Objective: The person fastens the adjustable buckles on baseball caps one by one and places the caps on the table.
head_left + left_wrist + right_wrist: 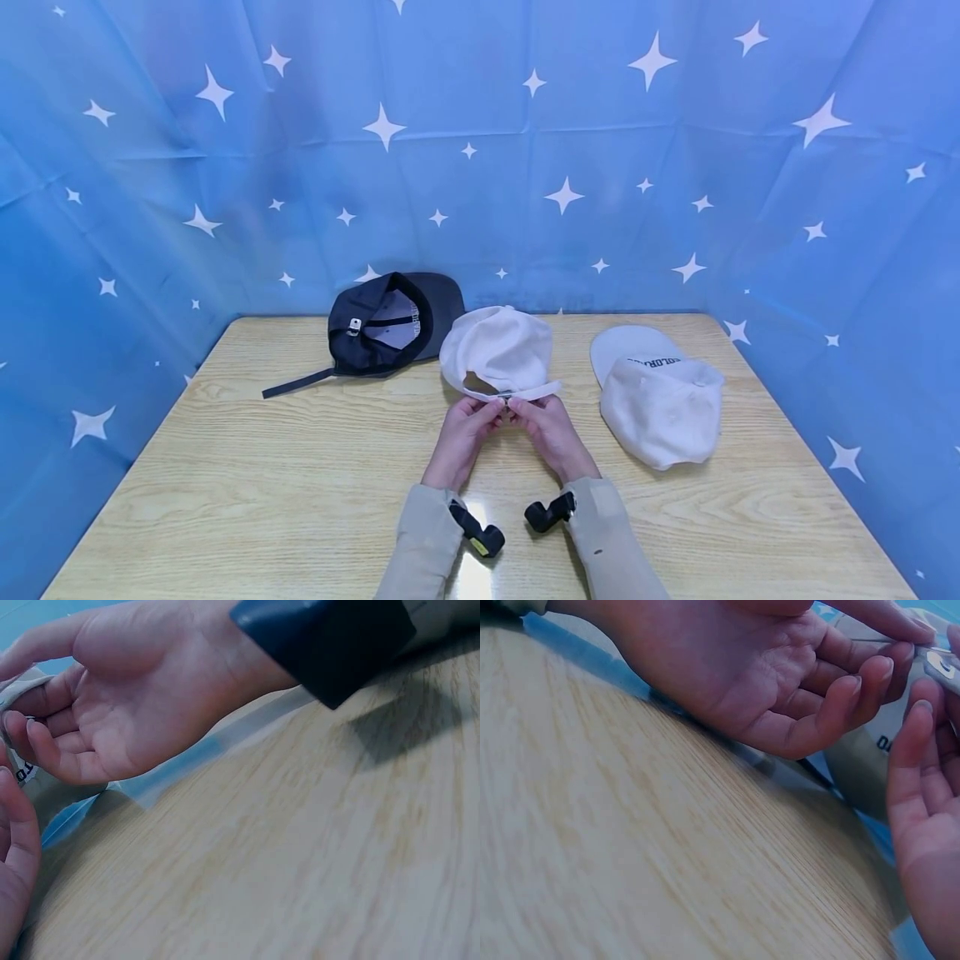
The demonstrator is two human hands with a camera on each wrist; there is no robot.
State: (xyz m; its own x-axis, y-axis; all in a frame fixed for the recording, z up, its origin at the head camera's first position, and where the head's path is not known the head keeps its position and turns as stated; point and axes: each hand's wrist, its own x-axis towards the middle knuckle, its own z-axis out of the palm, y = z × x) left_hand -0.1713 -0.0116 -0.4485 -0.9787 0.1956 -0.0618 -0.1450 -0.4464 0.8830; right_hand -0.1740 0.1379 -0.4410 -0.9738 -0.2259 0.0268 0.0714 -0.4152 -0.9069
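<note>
A white baseball cap point(497, 346) is at the middle of the table, its crown up and its back opening facing me. My left hand point(457, 440) pinches the cap's back strap point(542, 390) at the left of the metal buckle point(941, 666). From the other side my right hand point(553, 435) pinches the strap close to the buckle, the two thumbs nearly meeting. The strap's loose end sticks out to the right. In the left wrist view, the left hand's point(150, 690) lower fingers are curled under the strap. The cap's brim is hidden.
A dark navy cap point(442, 304) lies on its side at the back left, its strap point(298, 383) hanging undone. Another white cap point(663, 408) with dark lettering lies at the right. A blue starry curtain point(480, 167) surrounds the wooden table point(300, 483).
</note>
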